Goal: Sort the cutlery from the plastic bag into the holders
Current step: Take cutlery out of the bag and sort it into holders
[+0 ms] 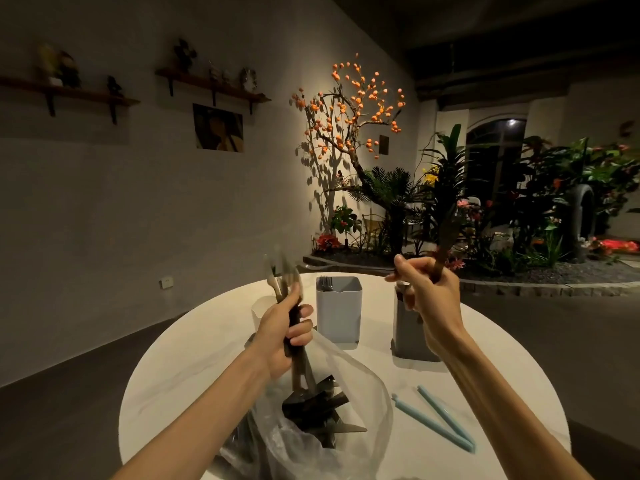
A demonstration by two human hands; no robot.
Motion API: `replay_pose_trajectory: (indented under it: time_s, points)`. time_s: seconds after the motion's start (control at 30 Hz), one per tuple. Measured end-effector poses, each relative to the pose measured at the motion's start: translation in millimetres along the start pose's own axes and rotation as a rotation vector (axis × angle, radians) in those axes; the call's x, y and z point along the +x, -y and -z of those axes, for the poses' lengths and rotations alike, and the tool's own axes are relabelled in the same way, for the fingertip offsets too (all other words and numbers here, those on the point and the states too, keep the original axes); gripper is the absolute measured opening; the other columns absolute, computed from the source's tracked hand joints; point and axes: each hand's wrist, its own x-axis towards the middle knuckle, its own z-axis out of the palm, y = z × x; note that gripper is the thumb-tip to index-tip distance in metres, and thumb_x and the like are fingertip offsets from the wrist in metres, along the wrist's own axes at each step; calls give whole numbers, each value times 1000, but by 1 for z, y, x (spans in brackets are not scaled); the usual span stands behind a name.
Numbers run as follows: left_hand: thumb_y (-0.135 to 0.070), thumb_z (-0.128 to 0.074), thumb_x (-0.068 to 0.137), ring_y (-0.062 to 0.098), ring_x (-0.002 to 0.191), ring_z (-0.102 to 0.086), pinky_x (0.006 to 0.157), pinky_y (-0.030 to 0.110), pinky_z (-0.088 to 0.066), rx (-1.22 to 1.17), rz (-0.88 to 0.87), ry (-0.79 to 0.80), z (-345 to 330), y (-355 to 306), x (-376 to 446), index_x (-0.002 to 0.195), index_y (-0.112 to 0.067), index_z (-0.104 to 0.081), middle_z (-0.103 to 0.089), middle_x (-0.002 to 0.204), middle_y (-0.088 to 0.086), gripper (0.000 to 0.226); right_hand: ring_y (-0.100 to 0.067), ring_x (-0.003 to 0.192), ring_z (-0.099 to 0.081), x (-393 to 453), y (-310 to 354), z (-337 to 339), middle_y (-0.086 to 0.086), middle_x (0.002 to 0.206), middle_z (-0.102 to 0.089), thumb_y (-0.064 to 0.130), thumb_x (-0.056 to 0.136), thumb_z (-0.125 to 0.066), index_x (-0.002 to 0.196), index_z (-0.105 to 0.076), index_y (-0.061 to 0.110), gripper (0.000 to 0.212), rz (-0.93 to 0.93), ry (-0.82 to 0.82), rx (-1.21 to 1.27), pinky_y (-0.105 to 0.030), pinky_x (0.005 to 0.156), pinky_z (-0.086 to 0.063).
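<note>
A clear plastic bag (346, 441) full of dark-handled cutlery lies open on the round white table (180, 368), near me. My left hand (287, 334) grips a bundle of cutlery (282, 271) upright above the bag, its tips blurred. My right hand (429, 289) holds one knife (448, 233) by its brown handle, blade up, above the dark grey holder (408, 330). A light grey holder (338, 311) with forks in it stands in the middle. A white holder (264, 311) sits partly hidden behind my left hand.
Two pale blue candles (440, 420) lie on the table to the right of the bag. Beyond the table are a raised bed of plants (485, 209), a wall with shelves (214, 86) and dark floor on both sides.
</note>
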Motion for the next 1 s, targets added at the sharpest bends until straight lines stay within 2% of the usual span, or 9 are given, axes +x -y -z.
replay_pose_trajectory:
  time_s: [0.13,0.23,0.3,0.43,0.57,0.67,0.77,0.87,1.0]
  points:
    - [-35,-70,87,5,35,-26,33,17,-26,-5,-138,82,-15,0,-5,64,-14,-50,-32,50,-5,37,-3,48,-57,-19,-12,-10,-6,84,-78,24,95,-69,97,-67,3,21,-71,52,20,-15,48,-47]
    - [-32,-65,94,6,36,-28,34,18,-25,-26,-159,99,-24,-1,-7,61,-12,-57,-36,49,-4,39,-6,47,-59,-34,-18,-20,-6,84,-78,21,95,-68,99,-65,2,19,-143,138,45,-15,46,-47]
    - [-32,-64,96,7,37,-30,35,18,-26,24,-189,51,-28,-4,-7,68,-10,-60,-41,50,-3,36,-3,46,-57,-40,-20,-21,-8,84,-77,25,95,-67,99,-65,4,22,-208,232,22,-14,44,-44]
    - [-29,-70,93,8,37,-29,36,19,-24,247,-294,-55,-28,-9,-8,94,-1,-71,-38,49,-3,28,1,56,-54,-39,-20,-21,-3,88,-71,54,95,-55,102,-70,13,44,-242,336,-229,-13,53,-39]
    - [-28,-71,92,9,42,-29,40,21,-25,370,-240,22,-27,-3,-14,85,-7,-70,-36,52,-3,22,-3,70,-47,-37,-7,-27,5,96,-62,52,100,-47,113,-68,16,43,-250,354,-167,-15,59,-34]
    - [-24,-64,97,9,42,-31,40,21,-26,418,-190,99,-30,6,-19,83,-10,-67,-38,53,-3,21,4,63,-56,-46,0,-36,14,77,-65,42,99,-57,108,-69,19,27,-202,437,-43,-14,59,-37]
    - [-26,-60,100,7,43,-31,41,19,-27,428,-108,164,-31,10,-21,83,-11,-64,-36,55,-3,23,8,58,-58,-47,-2,-43,16,63,-65,33,100,-60,100,-72,11,25,-179,348,25,-17,65,-36]
    - [-31,-53,100,7,43,-29,41,19,-26,234,-21,273,-29,9,-21,112,-7,-66,-32,61,0,30,-2,58,-49,-40,1,-41,15,52,-55,35,102,-56,95,-72,10,31,-231,209,24,-21,62,-33]
    - [-30,-40,104,10,52,-31,47,21,-28,130,25,322,-22,7,-21,136,-2,-52,-39,71,4,43,-9,64,-48,-32,-1,-36,5,65,-51,39,108,-43,85,-58,15,37,-337,177,14,-23,61,-38]
